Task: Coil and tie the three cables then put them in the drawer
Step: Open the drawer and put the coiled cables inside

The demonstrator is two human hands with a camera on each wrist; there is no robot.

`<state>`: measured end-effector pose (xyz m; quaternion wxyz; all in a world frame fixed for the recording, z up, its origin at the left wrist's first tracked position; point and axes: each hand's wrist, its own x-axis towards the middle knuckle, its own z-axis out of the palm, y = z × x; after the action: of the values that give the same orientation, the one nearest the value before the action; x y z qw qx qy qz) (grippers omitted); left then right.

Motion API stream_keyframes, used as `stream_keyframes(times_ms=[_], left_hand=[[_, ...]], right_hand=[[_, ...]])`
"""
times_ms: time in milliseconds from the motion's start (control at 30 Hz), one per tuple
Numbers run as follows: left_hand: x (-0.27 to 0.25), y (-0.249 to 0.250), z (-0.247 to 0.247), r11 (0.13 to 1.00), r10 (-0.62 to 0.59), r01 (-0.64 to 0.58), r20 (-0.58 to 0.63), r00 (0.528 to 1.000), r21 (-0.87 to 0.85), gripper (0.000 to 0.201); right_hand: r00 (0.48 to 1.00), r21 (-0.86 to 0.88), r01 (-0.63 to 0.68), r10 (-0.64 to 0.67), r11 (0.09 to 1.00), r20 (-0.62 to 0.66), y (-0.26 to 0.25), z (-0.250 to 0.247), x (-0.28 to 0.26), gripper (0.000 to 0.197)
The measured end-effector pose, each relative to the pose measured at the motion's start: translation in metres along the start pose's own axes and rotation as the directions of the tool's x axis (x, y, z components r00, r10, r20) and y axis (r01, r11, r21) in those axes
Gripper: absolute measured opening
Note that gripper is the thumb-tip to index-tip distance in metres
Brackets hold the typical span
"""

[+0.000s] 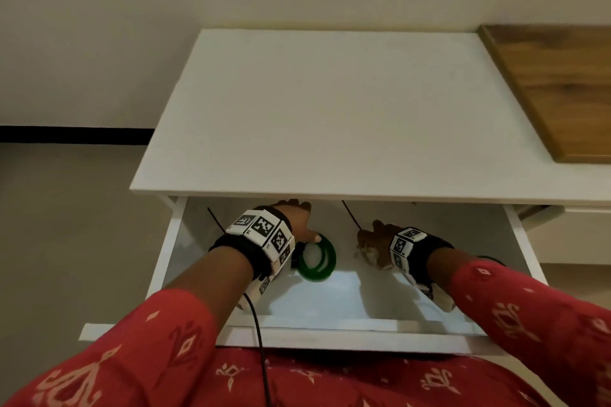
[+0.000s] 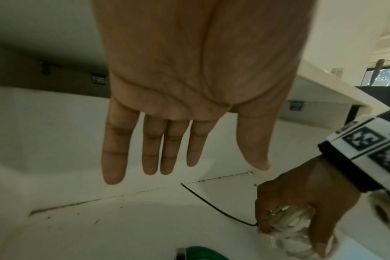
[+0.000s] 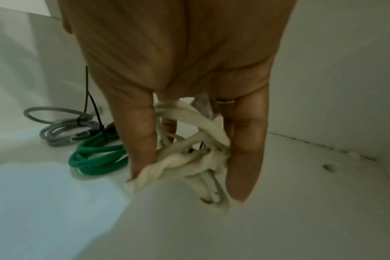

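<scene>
The white drawer [image 1: 330, 329] stands pulled out under the white tabletop. A green coiled cable [image 1: 319, 259] lies on the drawer floor, and beside it in the right wrist view is a grey coiled cable [image 3: 62, 126] bound with a black tie. My left hand [image 1: 297, 218] hovers over the green coil [image 3: 96, 154] with fingers [image 2: 114, 153] straight and holding nothing. My right hand [image 1: 373, 244] grips a bundled white cable [image 3: 189, 153] low in the drawer's right half; a black tie tail [image 2: 211, 205] sticks out of that bundle [image 2: 287, 227].
A wooden board [image 1: 562, 89] lies on the tabletop [image 1: 314, 109] at the right. The drawer's back wall [image 2: 56, 140] and right side wall [image 3: 345, 88] close in around the hands. A thin black wire [image 1: 258, 334] hangs from my left wrist over the drawer front.
</scene>
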<state>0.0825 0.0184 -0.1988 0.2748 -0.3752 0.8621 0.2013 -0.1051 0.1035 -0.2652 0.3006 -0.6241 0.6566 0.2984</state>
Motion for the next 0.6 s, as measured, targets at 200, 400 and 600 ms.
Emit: stream_keyframes(times_ms=[200,400,600], left_hand=[[0.012,0.000,0.004,0.999,0.009,-0.009,0.002,1.000,-0.053,0.065],[-0.001,0.008,-0.005,0.998,0.062,-0.062,-0.012,0.998,0.010,0.065],[-0.045,0.013,-0.028,0.997,0.063,-0.063,-0.012,0.998,0.051,0.060]], right_hand=[[1.000,0.061,-0.028,0.028,0.998,0.001,-0.009,0.018,0.022,0.060],[0.999,0.066,-0.033,0.031,0.997,0.025,-0.006,-0.001,0.004,0.067],[0.997,-0.006,0.051,-0.051,0.999,-0.051,-0.013,-0.042,-0.048,0.046]])
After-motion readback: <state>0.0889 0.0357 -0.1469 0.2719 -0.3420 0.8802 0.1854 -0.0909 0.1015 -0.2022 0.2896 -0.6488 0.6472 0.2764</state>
